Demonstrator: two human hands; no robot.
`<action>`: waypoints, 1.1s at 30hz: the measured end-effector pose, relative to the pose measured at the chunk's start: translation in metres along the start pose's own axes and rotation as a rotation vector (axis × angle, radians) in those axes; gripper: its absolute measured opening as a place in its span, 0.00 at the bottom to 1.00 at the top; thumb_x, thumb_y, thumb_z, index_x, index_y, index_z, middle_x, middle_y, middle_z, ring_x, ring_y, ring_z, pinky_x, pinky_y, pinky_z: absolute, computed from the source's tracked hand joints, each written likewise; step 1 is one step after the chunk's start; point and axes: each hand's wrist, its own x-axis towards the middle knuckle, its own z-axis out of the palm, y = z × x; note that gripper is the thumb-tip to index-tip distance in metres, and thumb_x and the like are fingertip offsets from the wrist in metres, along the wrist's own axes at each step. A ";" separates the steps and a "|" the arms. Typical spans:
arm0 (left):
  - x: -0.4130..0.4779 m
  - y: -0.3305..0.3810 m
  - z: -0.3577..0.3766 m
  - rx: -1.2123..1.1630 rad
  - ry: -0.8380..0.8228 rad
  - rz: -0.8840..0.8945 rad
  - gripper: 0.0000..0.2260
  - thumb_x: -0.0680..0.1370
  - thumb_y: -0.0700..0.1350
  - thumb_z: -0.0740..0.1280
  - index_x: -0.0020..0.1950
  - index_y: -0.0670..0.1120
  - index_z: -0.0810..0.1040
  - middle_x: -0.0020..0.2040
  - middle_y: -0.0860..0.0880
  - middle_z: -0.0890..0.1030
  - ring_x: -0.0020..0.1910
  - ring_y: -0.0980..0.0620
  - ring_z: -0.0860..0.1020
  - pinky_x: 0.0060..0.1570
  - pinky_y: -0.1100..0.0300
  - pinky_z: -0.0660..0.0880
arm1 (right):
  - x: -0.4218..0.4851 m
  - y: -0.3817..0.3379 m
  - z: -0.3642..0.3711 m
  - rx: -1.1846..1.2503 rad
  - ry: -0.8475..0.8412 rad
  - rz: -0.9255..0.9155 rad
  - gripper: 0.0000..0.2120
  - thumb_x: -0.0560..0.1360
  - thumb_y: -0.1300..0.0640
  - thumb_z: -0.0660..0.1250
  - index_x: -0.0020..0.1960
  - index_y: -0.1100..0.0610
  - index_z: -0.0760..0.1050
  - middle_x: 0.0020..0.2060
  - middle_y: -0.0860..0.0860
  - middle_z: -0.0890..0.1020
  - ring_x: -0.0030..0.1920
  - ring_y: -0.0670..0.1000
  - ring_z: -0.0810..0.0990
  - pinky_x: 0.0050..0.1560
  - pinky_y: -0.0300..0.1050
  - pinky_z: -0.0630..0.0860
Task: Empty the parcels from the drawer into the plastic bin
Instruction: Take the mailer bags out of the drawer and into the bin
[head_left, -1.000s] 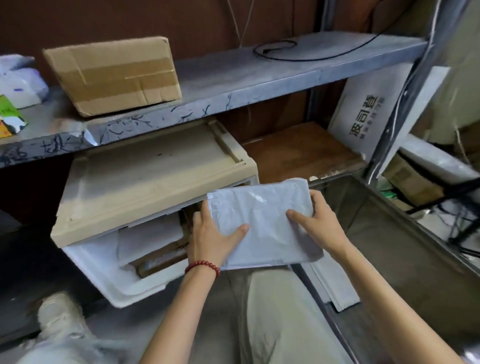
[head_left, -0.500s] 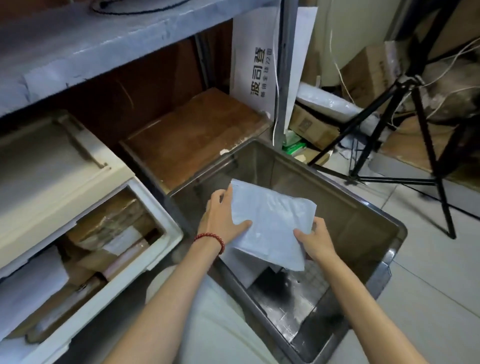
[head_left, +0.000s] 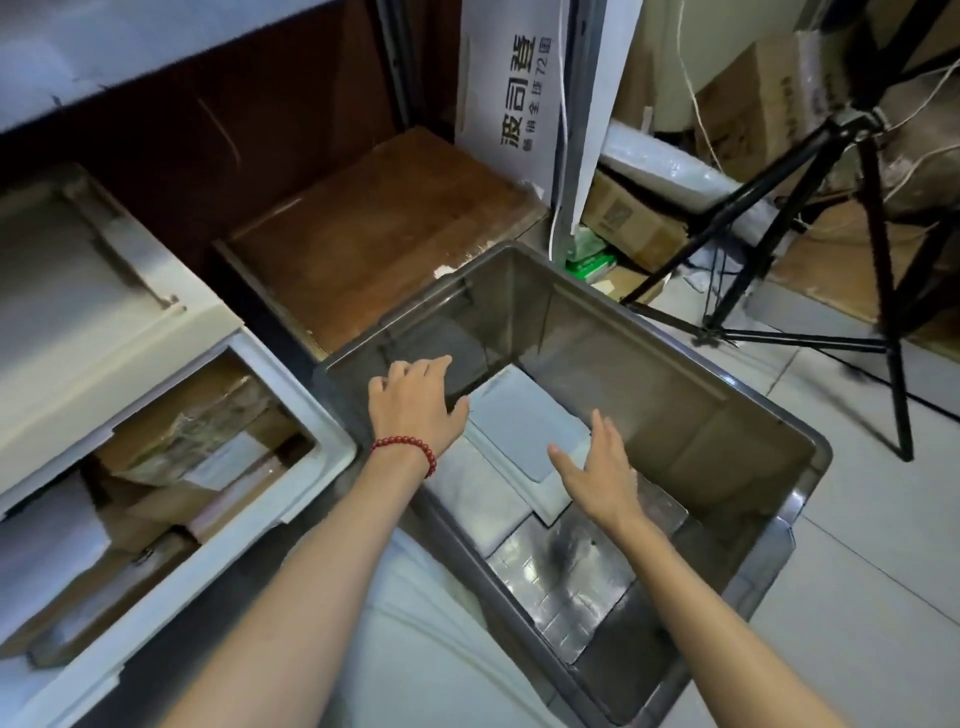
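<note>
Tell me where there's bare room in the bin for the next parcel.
The bin floor is bare at its near end, between the grey parcels and the near wall. Its far left part is covered by overlapping parcels, by the left hand and right hand.

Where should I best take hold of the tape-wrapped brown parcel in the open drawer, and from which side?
Likely its exposed right end, from above: the tape-wrapped brown parcel lies topmost in the drawer, and its rear is tucked under the cabinet top.
</note>
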 end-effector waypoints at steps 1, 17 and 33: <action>-0.002 -0.004 -0.001 0.001 -0.009 -0.007 0.25 0.78 0.58 0.61 0.73 0.53 0.65 0.69 0.51 0.72 0.69 0.47 0.67 0.64 0.48 0.64 | -0.001 -0.002 0.003 -0.058 0.006 -0.030 0.36 0.79 0.43 0.59 0.79 0.57 0.48 0.78 0.53 0.52 0.77 0.54 0.51 0.74 0.55 0.52; -0.090 -0.102 -0.051 -0.013 0.085 -0.234 0.23 0.76 0.61 0.60 0.69 0.54 0.69 0.64 0.50 0.76 0.66 0.47 0.68 0.60 0.49 0.66 | -0.063 -0.159 0.044 -0.370 0.111 -0.700 0.25 0.78 0.43 0.61 0.72 0.51 0.66 0.69 0.49 0.70 0.69 0.52 0.68 0.69 0.49 0.64; -0.289 -0.273 -0.061 0.029 0.051 -0.705 0.27 0.77 0.58 0.62 0.74 0.51 0.61 0.69 0.48 0.70 0.67 0.45 0.67 0.59 0.50 0.69 | -0.162 -0.229 0.197 -0.475 -0.361 -1.077 0.27 0.78 0.46 0.64 0.73 0.55 0.64 0.68 0.55 0.69 0.68 0.57 0.67 0.63 0.53 0.70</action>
